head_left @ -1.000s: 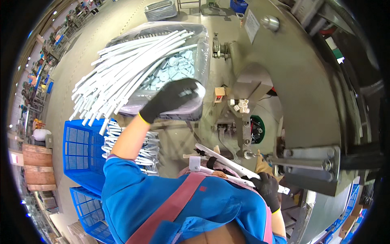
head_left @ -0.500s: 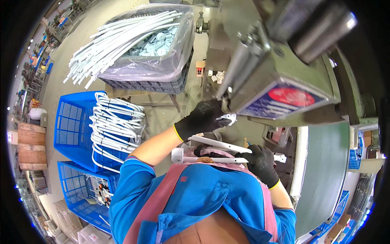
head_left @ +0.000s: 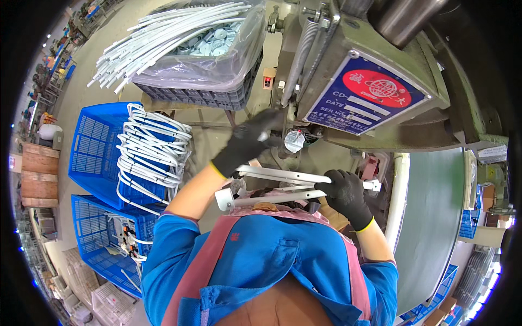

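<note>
My right hand (head_left: 348,198), in a black glove with a yellow cuff, is closed round a white bent tube frame (head_left: 283,176) in front of my chest. The frame's bars run left from the fist, and a round white end (head_left: 224,200) sits at its lower left. My left hand (head_left: 247,142), gloved alike, hangs above the frame, left of the press. Motion smears its fingers, and a small pale spot shows between them. Just right of its fingertips, a pale round disc (head_left: 294,141) lies on the post under the press head (head_left: 375,92).
At the back left, a grey crate (head_left: 201,98) lined with plastic holds white tubes and grey discs. Bent white tubes fill a blue basket (head_left: 89,157); another blue basket (head_left: 89,233) stands nearer. A green surface (head_left: 429,228) lies on the right.
My left hand has drawn back left from beneath the press head. The pale piece at its fingers earlier no longer shows there; a disc shows on the post. My right hand keeps the frame.
</note>
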The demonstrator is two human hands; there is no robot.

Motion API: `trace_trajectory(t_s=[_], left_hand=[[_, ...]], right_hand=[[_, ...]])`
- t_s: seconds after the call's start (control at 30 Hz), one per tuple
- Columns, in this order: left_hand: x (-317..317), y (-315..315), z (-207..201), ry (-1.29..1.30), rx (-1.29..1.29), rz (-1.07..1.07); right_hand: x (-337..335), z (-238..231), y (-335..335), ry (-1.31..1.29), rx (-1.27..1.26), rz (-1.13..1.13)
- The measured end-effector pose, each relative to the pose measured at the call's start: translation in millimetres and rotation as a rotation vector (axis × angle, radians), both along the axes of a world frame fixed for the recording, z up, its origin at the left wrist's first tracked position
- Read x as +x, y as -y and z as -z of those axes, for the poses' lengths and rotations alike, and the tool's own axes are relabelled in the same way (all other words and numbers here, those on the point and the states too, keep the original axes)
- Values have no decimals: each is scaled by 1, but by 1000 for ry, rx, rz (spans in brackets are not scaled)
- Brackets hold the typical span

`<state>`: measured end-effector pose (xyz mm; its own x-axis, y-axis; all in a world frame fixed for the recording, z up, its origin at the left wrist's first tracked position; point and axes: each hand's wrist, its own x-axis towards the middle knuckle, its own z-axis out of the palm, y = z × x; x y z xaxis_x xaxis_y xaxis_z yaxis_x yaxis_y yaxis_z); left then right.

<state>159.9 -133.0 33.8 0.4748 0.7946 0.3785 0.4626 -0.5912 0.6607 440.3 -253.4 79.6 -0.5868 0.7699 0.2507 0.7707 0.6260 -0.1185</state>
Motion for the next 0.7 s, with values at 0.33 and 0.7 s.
trace_trajectory(t_s=[0.33,0.7], left_hand=[[-122,-3,4,-91,-479,-78],[-98,-46,-27,70,-407,-73]], right_hand=[[-35,11,-37,-49,84,130],[-18,21,-46,-206,65,229]])
